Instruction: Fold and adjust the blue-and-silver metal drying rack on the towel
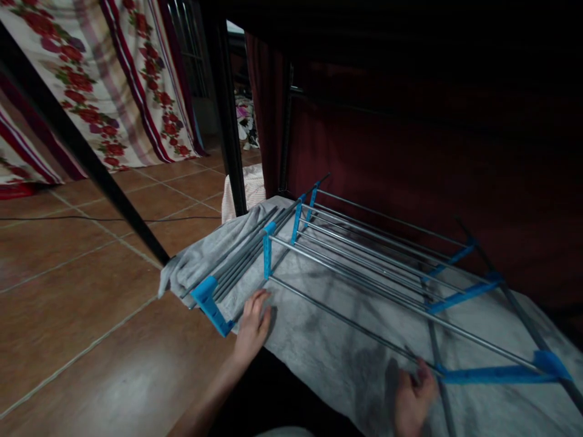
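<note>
A metal clothes drying rack [364, 261] with grey rods and blue plastic connectors lies across a grey blanket [314, 328]. My left hand [252, 318] rests at its near left, between a blue corner piece [212, 306] and an upright blue connector [267, 249]. Its fingers are bent a little, thumb apart, beside or on a frame bar; contact is unclear. Close to the front rod and a long blue connector [501, 374], my right hand [415, 397] has thumb and fingers apart. Its fingertips are near or touching the rod, slightly blurred.
Dark metal posts [228, 115] rise at the left edge of the blanket, under a dark overhead frame. A maroon curtain [387, 145] hangs behind the rack. Brown floor tiles [182, 188], a thin black cable [113, 218] and a floral curtain [91, 79] lie to the left.
</note>
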